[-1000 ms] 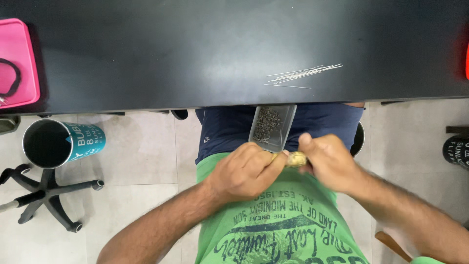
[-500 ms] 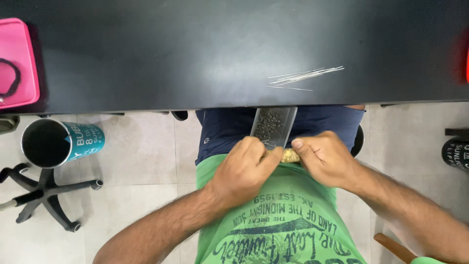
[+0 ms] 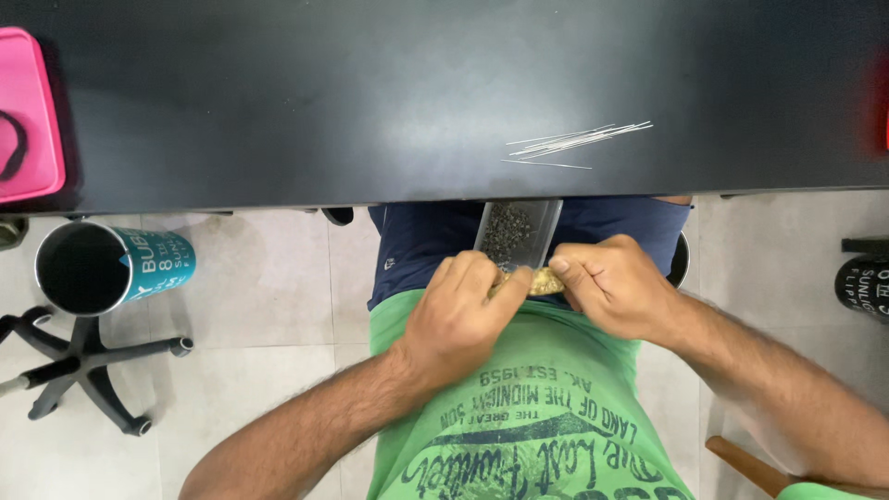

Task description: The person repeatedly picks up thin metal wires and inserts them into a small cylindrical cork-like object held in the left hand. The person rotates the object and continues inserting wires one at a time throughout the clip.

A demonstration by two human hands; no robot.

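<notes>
Both my hands meet over my lap, just below the black table's (image 3: 278,111) front edge. My left hand (image 3: 463,310) and my right hand (image 3: 616,282) pinch the two ends of a small yellowish piece (image 3: 544,282) between their fingertips. Right above it a clear plastic container (image 3: 519,231) holding several small dark bits rests on my lap, its far end tucked under the table edge. A bundle of thin silvery needles or wires (image 3: 579,142) lies loose on the table just beyond the container.
A pink tray (image 3: 28,116) lies at the table's left edge. A teal cylindrical bin (image 3: 106,267) and an office chair base (image 3: 79,370) stand on the tiled floor at left. A black bin (image 3: 863,285) is at right. A brown wooden piece (image 3: 745,468) shows at lower right.
The hands have stayed together over the lap, with the fingers shifting slightly around the yellowish piece. The container and the needles have not moved.
</notes>
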